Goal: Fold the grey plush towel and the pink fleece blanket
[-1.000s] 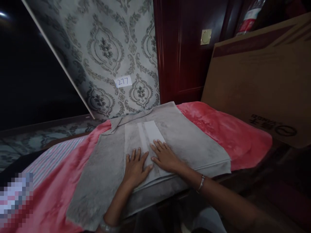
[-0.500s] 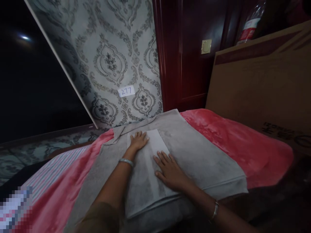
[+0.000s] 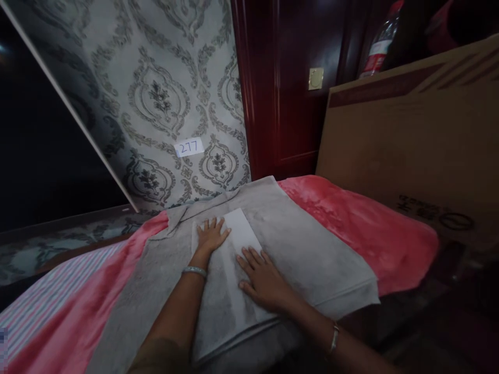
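A grey towel-like cloth (image 3: 315,249) lies spread out, with a folded layer along its middle. On it rests a flat white rectangular piece (image 3: 244,228), perhaps paper or card; part of its extent is hidden. My left hand (image 3: 211,235) presses flat on the cloth at the white piece's left side, fingers spread. Nearer to me, my right hand (image 3: 265,280) lies flat with its fingers apart, its fingertips at the lower end of the white piece. Neither hand holds anything.
Beneath the cloth is a pink blanket (image 3: 362,228), with striped fabric (image 3: 74,285) at left. A large cardboard box (image 3: 405,140) stands at right, a bottle (image 3: 380,49) behind it. A dark screen (image 3: 47,135) is at left. A paper marked 277 (image 3: 189,147) hangs on the wall.
The view has shifted, so the scene sits further left in the picture. Both hands stay flat on the cloth in nearly the same places.
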`<control>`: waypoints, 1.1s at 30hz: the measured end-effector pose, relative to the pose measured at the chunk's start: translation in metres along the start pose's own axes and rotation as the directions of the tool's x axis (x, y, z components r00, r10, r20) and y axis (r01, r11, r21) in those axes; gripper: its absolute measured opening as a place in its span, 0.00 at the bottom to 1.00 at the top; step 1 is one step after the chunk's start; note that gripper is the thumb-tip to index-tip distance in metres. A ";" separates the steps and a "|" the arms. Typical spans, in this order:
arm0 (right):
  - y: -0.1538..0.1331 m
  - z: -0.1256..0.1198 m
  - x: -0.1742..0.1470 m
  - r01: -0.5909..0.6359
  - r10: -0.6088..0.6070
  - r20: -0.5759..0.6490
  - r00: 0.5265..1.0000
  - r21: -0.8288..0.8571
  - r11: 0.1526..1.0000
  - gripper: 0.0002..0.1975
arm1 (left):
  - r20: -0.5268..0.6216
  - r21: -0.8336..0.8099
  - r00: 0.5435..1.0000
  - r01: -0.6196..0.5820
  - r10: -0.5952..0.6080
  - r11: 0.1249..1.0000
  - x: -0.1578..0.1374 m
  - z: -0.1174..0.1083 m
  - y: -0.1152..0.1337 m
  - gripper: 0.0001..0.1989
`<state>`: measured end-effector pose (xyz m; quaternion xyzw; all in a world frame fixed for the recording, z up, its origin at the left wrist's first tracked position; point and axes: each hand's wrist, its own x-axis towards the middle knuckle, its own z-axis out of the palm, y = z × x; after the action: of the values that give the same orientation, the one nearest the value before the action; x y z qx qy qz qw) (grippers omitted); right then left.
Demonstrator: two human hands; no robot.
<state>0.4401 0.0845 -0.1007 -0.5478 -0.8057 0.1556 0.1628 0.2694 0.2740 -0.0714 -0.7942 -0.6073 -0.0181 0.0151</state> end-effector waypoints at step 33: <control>0.104 -0.001 -0.196 0.298 0.831 -0.084 0.550 0.949 -0.102 0.15 | -0.027 -0.002 0.992 -0.126 0.126 0.992 -0.017 -0.003 0.053 0.34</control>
<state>0.5952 -0.0617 -0.1625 -0.4424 -0.1202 0.4661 0.7567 0.3161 0.2439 -0.0690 -0.8306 -0.5556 -0.0289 0.0230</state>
